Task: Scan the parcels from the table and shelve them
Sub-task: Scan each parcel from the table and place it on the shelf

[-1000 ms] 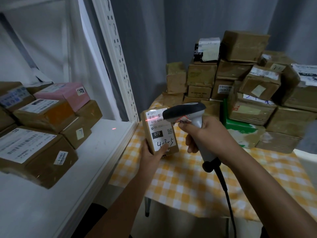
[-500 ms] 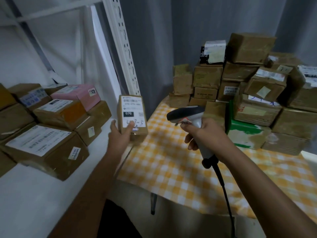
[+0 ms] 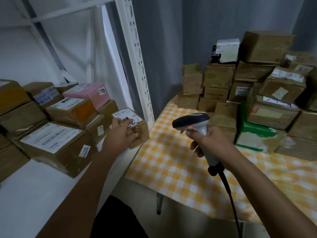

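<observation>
L hand (image 3: 122,133) holds 1 parcel (image 3: 137,130) at shelf (image 3: 42,191) edge; R hand (image 3: 208,143) grips 1 scanner (image 3: 192,121); maybe 8 shelved.

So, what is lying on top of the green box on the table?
On the green box rests a stack of brown parcels, the lowest bearing a pale label. How much of the green top they cover, and anything behind it, is hidden.
</observation>
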### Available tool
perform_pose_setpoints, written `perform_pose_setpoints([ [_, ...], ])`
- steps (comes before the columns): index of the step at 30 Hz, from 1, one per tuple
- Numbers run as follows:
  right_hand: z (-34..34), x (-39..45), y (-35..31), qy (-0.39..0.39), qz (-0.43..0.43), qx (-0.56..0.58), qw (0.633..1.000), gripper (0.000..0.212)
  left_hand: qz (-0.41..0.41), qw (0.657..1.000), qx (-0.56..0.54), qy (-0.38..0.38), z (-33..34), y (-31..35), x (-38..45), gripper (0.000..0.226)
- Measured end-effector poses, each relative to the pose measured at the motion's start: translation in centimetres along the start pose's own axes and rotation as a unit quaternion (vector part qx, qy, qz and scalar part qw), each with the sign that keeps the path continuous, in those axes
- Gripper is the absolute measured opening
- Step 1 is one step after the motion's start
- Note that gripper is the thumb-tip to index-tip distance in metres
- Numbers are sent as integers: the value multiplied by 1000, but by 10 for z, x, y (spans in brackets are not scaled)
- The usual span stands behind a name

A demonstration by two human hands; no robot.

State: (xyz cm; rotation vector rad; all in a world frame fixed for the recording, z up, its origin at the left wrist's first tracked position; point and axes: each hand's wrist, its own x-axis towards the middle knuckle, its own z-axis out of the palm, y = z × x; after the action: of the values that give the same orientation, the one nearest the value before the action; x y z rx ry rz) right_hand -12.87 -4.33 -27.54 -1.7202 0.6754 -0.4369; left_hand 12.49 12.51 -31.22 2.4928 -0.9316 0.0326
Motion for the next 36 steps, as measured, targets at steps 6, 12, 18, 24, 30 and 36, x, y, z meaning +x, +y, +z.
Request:
perform_pose_setpoints([
  [6,3,2,4,-11,-8,-9,1000,20,16,997,57,45,14,15,29,50],
  [12,-2,3,9,-2,-5,-20,1000,19,-9,990,138,29,7,12,56,44],
  [18,-5,4,13,-5,-1,-28,1000,13,-41,990,135,23,7,22,56,42],
  [24,-21,2,23,15,32,-68,997,26,52,990,35,123,27,40,26,45],
  [30,-53,-9,41,58,48,-80,994,25,157,985,-66,-24,95,99,0,52],
  [36,-91,-26,62,125,68,-84,986,21,202,965,-110,-127,128,189,12,63],
])
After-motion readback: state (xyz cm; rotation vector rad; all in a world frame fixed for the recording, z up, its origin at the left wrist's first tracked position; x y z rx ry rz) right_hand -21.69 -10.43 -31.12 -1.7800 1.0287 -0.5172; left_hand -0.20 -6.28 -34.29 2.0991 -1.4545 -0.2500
